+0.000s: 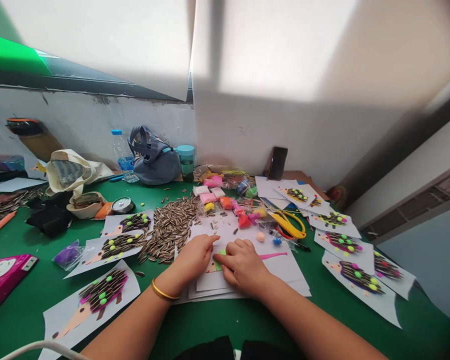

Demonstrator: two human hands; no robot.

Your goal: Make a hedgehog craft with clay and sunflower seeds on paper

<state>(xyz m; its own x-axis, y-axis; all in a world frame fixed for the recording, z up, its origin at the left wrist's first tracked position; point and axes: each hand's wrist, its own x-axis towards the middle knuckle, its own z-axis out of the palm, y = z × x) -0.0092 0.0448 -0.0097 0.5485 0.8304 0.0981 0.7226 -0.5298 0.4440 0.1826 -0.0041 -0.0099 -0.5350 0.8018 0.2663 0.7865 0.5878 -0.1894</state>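
Both my hands rest over a stack of white paper (285, 272) on the green table. My right hand (247, 267) presses its stretched index finger on a patch of light green clay (218, 266), with the other fingers loosely curled. Part of the patch is hidden under that finger. Beside it, my left hand (197, 257) lies on the paper with the index finger stretched out, holding nothing I can see. A small peach-coloured snout shape (211, 266) shows between the hands. To the right lies a pink clay tool (273, 255), partly behind my right hand.
A heap of sunflower seeds (172, 225) lies left of the paper. Clay packets (225, 202) and yellow-handled scissors (290, 225) are behind. Finished hedgehog pictures (129, 285) stand on both sides. A blue bag (155, 162), a bottle (123, 155) and a phone (277, 163) line the wall.
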